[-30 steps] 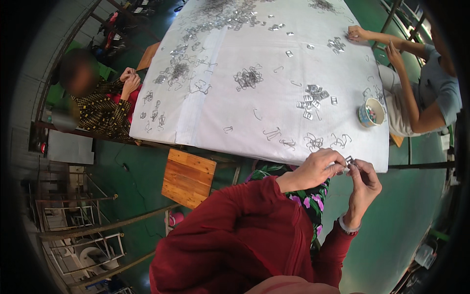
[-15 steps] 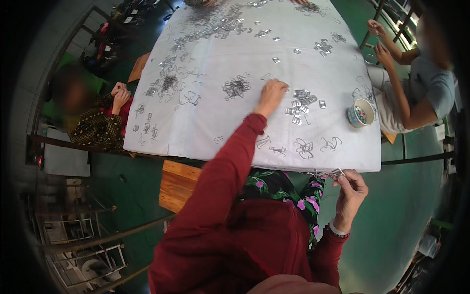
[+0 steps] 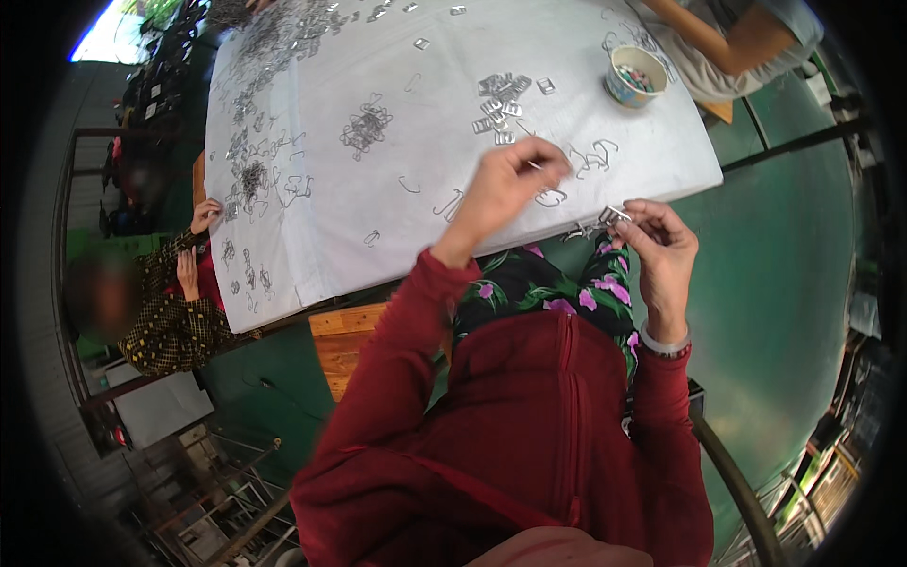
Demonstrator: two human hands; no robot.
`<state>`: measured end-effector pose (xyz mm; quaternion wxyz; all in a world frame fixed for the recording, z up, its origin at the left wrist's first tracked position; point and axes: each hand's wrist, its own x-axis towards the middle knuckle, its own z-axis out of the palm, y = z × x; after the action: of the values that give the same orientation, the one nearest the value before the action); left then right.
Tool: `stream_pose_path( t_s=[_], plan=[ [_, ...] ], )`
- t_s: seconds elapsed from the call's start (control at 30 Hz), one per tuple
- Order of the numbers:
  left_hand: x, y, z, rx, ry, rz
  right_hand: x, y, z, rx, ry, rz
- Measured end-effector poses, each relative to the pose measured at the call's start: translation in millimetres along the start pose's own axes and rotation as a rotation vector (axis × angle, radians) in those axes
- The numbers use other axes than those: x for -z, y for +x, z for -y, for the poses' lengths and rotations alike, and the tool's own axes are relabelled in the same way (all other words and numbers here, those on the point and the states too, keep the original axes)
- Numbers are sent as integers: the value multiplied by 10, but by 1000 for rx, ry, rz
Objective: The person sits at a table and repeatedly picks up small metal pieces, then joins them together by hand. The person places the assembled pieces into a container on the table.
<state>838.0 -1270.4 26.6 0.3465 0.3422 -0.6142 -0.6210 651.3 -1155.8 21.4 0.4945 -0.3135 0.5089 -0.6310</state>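
- Two hands working at frame centre, over the near edge of the white table [image 3: 312, 236].
- Left hand [image 3: 501, 189] pinching a small wire piece [image 3: 535, 165], fingers closed.
- Right hand [image 3: 661, 241] gripping a metal clip cluster [image 3: 614, 215], centre right.

The left hand [image 3: 505, 184] was raised on a long, outstretched arm in a red sleeve, its fingers pinched together at the tips. The right hand [image 3: 661, 241] was held nearer the body, forearm upright, fingers curled in, a pale band at the wrist.
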Motion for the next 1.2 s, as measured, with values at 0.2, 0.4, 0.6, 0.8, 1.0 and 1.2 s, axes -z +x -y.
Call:
stream_pose_path(
  t_s=[0.2, 0.4, 0.6, 0.8, 1.0, 1.2],
  plan=[
    [-525, -228, 135, -294, 192, 9, 25, -36, -100, 29, 23, -41],
    [-582, -239, 117, -421, 382, -109, -43, -85, -84, 98, -176, -37],
    [-536, -296, 133, -315, 328, -88, 121, 189, 104, 161, -279, 154],
    [-596, -367, 137, -281, 321, -137, -361, 1498, -333, 380, -666, 214],
    [-554, -409, 146, -308, 297, -145, -587, 2369, -1069, 695, -1161, 225],
    [-547, -398, 133, -353, 276, -204, -359, 1955, -796, -18, -111, 180]
  ],
)
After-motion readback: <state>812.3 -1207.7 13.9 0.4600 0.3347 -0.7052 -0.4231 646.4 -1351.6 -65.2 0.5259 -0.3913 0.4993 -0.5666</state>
